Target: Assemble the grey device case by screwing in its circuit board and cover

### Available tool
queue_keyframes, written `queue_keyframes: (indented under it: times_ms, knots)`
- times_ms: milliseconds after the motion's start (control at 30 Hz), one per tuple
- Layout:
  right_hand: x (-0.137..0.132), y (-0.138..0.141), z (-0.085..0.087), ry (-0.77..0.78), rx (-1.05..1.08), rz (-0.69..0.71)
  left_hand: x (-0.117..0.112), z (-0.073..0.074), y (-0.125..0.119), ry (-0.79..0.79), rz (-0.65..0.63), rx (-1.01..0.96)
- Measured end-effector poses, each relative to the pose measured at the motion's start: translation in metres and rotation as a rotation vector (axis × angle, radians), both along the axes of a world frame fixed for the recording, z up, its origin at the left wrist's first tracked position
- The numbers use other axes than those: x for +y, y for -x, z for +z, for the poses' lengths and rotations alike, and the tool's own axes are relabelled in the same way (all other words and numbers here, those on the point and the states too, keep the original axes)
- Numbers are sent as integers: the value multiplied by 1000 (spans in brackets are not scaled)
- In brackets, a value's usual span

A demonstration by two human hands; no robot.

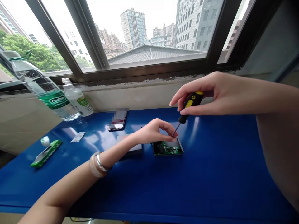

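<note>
My right hand (198, 96) grips a black and yellow screwdriver (191, 104) by its handle, with the shaft slanting down to the left. Its tip ends at the fingertips of my left hand (158, 130). There the thumb and fingers are pinched together, and whatever lies between them is hidden. Just beneath is a green circuit board (167, 149) with a metal strip along its right edge, lying on the blue table (210, 180). Part of the board is covered by my left hand. Under my left forearm sits a grey box-like case (133, 149), partly hidden.
A phone (118, 119) lies behind the case. Toward the back left stand a large water bottle (46, 88) and a smaller white-capped bottle (78, 99). A torn green wrapper (46, 154) and a small white packet (78, 137) lie at left. The window wall borders the table's far edge.
</note>
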State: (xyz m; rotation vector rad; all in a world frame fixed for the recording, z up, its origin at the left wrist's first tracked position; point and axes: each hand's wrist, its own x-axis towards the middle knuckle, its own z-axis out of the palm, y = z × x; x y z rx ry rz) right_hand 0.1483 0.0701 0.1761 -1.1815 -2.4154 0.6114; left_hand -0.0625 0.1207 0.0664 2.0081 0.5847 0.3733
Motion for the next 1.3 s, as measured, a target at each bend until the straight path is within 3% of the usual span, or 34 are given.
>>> queue_keyframes:
  times_ms: [333, 800, 1033, 1167, 1233, 1300]
  knots:
    - [3, -2, -3, -252, 36, -123, 26, -10, 9, -428, 266, 172]
    - [3, 5, -6, -363, 92, -202, 34, -29, 8, -479, 246, 276]
    - [3, 7, -8, -409, 158, -262, 33, -23, 8, -494, 270, 253]
    - [10, 17, -13, -528, 560, -338, 28, 1, 14, -511, 342, 219]
    - [21, 16, -14, -617, 917, -378, 20, 14, 20, -488, 355, 221]
    - [35, 7, -15, -610, 1306, -433, 8, 22, 27, -473, 331, 265]
